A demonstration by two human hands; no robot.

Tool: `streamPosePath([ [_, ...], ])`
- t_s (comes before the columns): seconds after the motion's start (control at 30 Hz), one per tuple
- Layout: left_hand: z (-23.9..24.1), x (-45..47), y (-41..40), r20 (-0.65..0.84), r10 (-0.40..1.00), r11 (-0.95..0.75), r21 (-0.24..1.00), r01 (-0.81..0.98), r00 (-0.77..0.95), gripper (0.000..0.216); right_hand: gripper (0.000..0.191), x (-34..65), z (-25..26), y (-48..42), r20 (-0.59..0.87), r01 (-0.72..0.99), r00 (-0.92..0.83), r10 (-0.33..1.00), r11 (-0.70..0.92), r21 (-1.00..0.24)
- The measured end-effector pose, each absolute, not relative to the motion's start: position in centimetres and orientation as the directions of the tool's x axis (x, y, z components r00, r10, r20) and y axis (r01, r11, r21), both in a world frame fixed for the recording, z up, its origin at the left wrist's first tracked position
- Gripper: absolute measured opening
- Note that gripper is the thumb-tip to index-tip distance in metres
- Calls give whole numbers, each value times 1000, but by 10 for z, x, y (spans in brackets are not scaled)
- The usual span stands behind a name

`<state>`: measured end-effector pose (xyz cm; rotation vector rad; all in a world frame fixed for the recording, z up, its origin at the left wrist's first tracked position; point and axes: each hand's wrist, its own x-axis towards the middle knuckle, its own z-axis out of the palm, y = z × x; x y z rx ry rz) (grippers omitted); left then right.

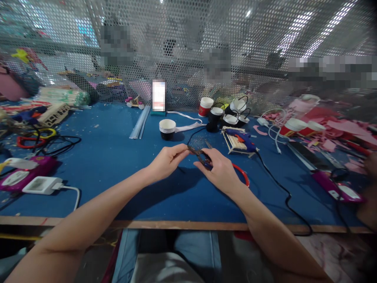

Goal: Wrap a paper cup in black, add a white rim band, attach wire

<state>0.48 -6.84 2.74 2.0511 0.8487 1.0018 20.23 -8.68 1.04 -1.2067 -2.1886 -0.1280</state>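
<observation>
My left hand [170, 160] pinches a thin black wire [192, 136] just over the middle of the table. The wire curves up from the fingertips toward the cups. In my right hand [220, 169] is a pair of pliers [200, 157] with dark jaws, meeting the wire by the left fingertips; whether the jaws are fully closed cannot be made out. Under the right hand lies a red loop handle [243, 175], with a metal tip showing beyond the fingers. A black-and-white paper cup [167, 129] stands beyond my left hand, a white strip beside it.
A glue gun [240, 138] rests on a small wooden stick rack, its cord running to the front edge. Several cups [216, 114] with black wire loops stand behind. Clear strips [140, 122] lie left of a lit phone [159, 95]. Purple power strips [338, 188] flank the blue table [103, 157].
</observation>
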Motion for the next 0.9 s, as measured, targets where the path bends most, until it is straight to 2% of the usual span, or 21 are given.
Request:
streamPosePath([
  [0.1,27,2,-66,282,802,-411,900,143,527,28,40,202,13,-86,531,760,-398,748,593,-265],
  [0.2,24,-2,-62,164,734,-188,982,-35,659,31,39,202,16,-85,517,714,-431,739,630,-305],
  [0.3,23,-5,-59,97,638,12,991,-136,764,30,38,203,18,-85,504,694,-464,728,653,-305],
  [0.4,24,-8,-59,54,566,135,978,-157,822,27,38,204,20,-86,483,677,-506,714,676,-289],
  [0.63,27,-12,-61,-3,489,248,959,-136,872,23,36,203,20,-88,487,654,-547,681,711,-260],
  [0.9,26,-10,-61,-6,490,258,956,-138,872,23,35,203,20,-88,491,648,-547,678,714,-264],
])
